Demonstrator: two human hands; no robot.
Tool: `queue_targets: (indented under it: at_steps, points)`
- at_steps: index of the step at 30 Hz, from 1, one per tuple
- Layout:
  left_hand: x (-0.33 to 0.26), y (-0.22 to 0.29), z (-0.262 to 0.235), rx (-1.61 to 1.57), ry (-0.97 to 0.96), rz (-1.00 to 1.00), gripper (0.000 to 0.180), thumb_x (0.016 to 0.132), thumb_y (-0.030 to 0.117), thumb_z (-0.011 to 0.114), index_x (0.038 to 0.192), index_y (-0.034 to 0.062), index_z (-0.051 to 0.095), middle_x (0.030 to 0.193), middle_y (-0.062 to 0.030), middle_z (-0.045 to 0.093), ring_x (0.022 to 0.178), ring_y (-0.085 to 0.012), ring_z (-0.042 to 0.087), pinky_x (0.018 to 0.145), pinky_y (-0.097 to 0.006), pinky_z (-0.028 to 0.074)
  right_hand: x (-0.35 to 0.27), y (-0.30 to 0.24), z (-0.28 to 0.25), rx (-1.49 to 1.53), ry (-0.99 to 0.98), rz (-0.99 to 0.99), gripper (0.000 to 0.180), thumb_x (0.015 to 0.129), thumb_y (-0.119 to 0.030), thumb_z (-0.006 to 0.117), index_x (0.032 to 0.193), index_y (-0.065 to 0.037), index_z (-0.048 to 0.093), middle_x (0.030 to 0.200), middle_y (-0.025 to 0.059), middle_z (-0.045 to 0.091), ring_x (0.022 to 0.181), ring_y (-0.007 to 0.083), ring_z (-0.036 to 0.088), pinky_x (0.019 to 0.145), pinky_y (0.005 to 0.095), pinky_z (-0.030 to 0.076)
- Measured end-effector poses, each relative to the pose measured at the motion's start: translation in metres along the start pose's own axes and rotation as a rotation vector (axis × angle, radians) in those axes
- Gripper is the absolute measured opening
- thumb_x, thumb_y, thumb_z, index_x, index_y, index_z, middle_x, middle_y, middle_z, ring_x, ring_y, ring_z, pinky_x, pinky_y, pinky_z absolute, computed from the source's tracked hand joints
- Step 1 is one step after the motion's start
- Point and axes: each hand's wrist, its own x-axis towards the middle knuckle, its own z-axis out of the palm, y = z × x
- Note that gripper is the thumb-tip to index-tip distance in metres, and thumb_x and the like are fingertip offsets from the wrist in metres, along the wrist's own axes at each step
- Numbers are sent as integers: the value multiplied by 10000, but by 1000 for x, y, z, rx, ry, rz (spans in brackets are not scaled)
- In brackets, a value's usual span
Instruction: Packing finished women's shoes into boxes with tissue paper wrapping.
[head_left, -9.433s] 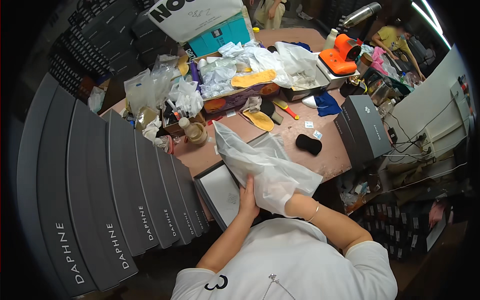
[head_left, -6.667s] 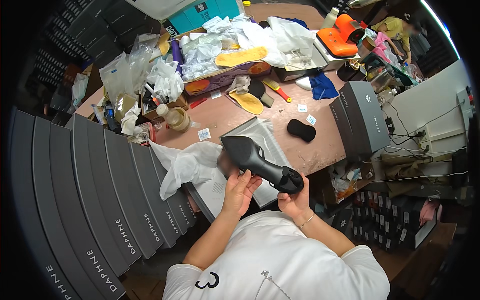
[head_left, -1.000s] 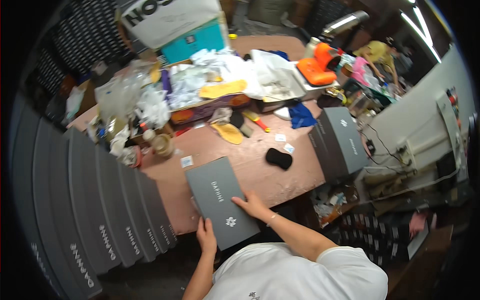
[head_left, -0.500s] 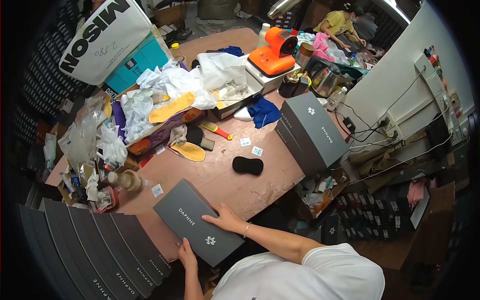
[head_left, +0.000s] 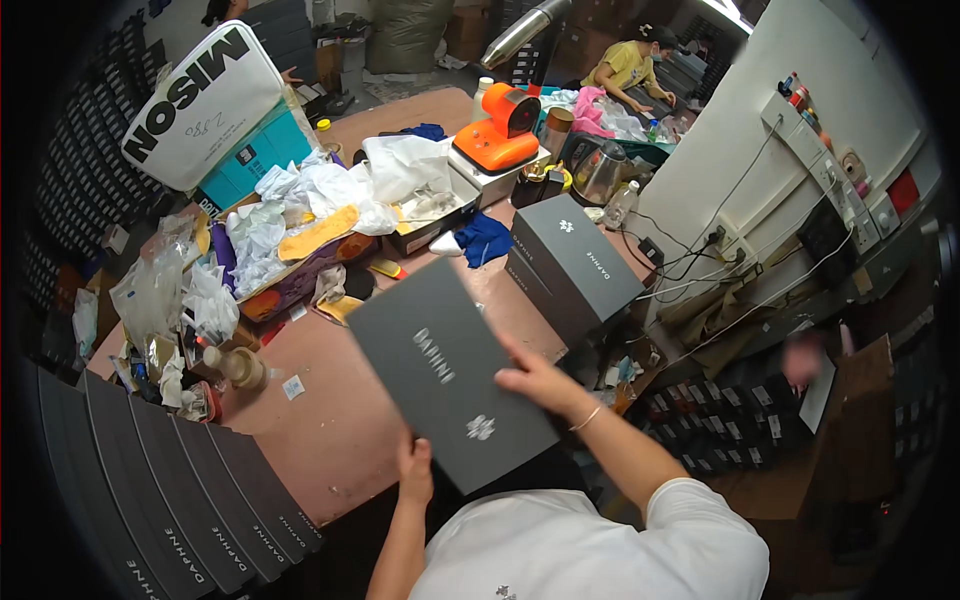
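I hold a closed dark grey shoe box with pale lettering on its lid, lifted above the brown table. My left hand grips its near edge from below. My right hand clasps its right side, a thin bracelet on that wrist. The box is tilted, its far end pointing toward the cluttered middle of the table.
A stack of matching grey boxes stands at the table's right edge. A curved row of grey boxes lines the lower left. White paper, insoles and bags crowd the back, by an orange machine. Another person sits far behind.
The box was lying flat on the table under my hands; now it is raised off the table and tilted, and my view has swung toward the right.
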Motion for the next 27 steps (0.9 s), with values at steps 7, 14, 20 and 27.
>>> queue_targets:
  at_steps: [7, 14, 20, 27]
  points:
    - [147, 4, 203, 304, -349, 245, 1031, 852, 580, 572, 1468, -57, 45, 1517, -283, 93, 1424, -365, 108, 1142, -395, 147, -6, -91, -226, 90, 247, 174, 509, 949, -408, 508, 1245, 4, 472, 1057, 71, 606, 894, 142, 619, 804, 300, 531]
    - [192, -128, 296, 423, -115, 59, 901, 940, 604, 338, 1473, -35, -7, 1516, -311, 1, 1435, -385, -20, 1152, -406, 67, 42, -13, -359, 101, 394, 319, 540, 910, -461, 546, 1174, 9, 568, 1063, 92, 636, 942, 155, 613, 821, 276, 501]
    - [185, -152, 306, 316, 72, -15, 729, 1006, 455, 240, 1471, -29, -46, 1530, -275, -52, 1436, -365, -58, 1159, -414, 44, 25, 6, -379, 259, 192, 505, 646, 853, -476, 602, 1254, 23, 513, 1159, 123, 600, 1036, 186, 585, 893, 304, 478]
    - [193, -166, 283, 263, 133, -189, 803, 976, 523, 310, 1473, -44, 36, 1539, -239, 54, 1440, -331, 44, 1155, -365, 102, -3, 50, -416, 472, 21, 162, 585, 914, -446, 549, 1303, -17, 466, 1253, 90, 540, 1139, 206, 511, 955, 323, 431]
